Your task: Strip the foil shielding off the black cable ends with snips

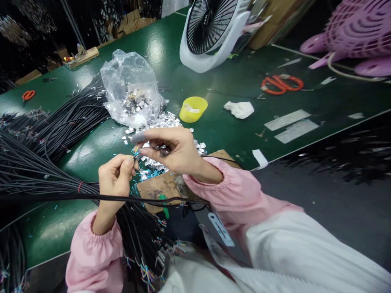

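My left hand is closed in a pinch on the end of a black cable. Short coloured wires stick out of that end, yellow and blue among them. From the other side, the thumb and forefinger of my right hand close in at those wires; the fingertip looks grey, as if covered. A dark, shiny thing shows inside the curl of my right hand, too unclear to name. Beneath the hands lie many silvery foil scraps and blue wire bits.
Bundled black cables cover the left. A clear plastic bag of scraps stands behind my hands, beside a yellow cup. Further right are orange-handled scissors, a white fan and a pink fan. Cardboard lies at the table edge.
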`<state>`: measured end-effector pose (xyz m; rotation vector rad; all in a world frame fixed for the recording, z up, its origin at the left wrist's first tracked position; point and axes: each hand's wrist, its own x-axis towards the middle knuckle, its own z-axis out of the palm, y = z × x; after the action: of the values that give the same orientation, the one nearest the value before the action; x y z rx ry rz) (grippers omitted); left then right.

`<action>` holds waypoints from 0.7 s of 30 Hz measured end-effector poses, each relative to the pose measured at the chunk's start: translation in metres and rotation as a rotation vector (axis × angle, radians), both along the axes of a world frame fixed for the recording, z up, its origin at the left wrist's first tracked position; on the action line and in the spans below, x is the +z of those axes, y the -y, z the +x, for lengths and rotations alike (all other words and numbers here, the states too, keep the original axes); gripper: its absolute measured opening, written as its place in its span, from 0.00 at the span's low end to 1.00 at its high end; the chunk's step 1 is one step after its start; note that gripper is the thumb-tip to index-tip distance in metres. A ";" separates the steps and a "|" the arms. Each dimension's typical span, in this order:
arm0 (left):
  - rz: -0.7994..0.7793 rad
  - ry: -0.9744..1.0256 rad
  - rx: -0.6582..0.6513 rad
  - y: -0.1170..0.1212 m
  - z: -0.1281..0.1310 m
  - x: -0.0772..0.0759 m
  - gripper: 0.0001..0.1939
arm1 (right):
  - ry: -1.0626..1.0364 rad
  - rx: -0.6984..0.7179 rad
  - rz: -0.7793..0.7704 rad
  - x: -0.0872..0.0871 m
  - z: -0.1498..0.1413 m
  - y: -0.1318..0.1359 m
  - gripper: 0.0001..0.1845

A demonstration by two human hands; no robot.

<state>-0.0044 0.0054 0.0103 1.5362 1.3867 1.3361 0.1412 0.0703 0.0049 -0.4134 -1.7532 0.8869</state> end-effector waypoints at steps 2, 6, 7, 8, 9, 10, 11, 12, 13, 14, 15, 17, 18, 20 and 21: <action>0.010 -0.003 -0.005 0.000 0.000 -0.001 0.19 | 0.032 -0.001 0.027 0.000 0.000 0.000 0.10; 0.021 -0.003 -0.023 0.000 0.000 -0.002 0.18 | 0.049 -0.001 0.053 0.000 0.000 0.000 0.09; 0.021 -0.002 -0.027 0.000 0.000 -0.001 0.18 | 0.051 -0.002 0.052 0.000 0.000 0.000 0.09; 0.018 -0.006 -0.032 0.000 0.000 -0.001 0.18 | 0.053 -0.003 0.051 0.000 0.000 0.000 0.09; 0.014 -0.015 -0.036 0.000 0.000 -0.001 0.18 | 0.053 -0.002 0.049 -0.001 0.000 0.000 0.09; 0.008 -0.028 -0.042 0.000 -0.001 -0.001 0.18 | 0.050 0.000 0.045 -0.001 0.000 0.000 0.09; 0.003 -0.042 -0.052 0.000 -0.001 -0.001 0.18 | 0.044 0.007 0.043 -0.002 0.000 0.000 0.09; 0.000 -0.054 -0.065 0.000 -0.001 -0.001 0.18 | 0.036 0.014 0.041 -0.002 0.000 0.000 0.09; 0.002 -0.060 -0.078 0.000 -0.002 0.000 0.19 | 0.032 0.026 0.041 -0.003 -0.001 0.000 0.10; 0.003 -0.064 -0.089 -0.001 -0.002 0.000 0.19 | 0.032 0.040 0.041 -0.004 -0.001 0.000 0.10; 0.005 -0.065 -0.097 -0.001 -0.003 0.000 0.20 | 0.036 0.050 0.037 -0.004 -0.002 0.000 0.10; 0.006 -0.075 -0.099 -0.001 -0.003 0.000 0.21 | 0.054 0.042 0.015 -0.005 -0.003 -0.001 0.10; 0.011 -0.079 -0.087 -0.001 -0.003 0.000 0.22 | 0.055 0.022 -0.009 -0.005 -0.004 -0.001 0.09; 0.041 -0.072 -0.029 0.000 -0.002 0.000 0.20 | 0.034 -0.036 -0.050 -0.004 -0.004 -0.001 0.09; 0.066 -0.064 0.013 0.000 -0.002 0.000 0.19 | 0.022 -0.060 -0.051 -0.003 -0.003 -0.001 0.08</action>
<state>-0.0061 0.0056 0.0107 1.6293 1.4063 1.3631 0.1377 0.0717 0.0017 -0.5086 -1.7324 0.8879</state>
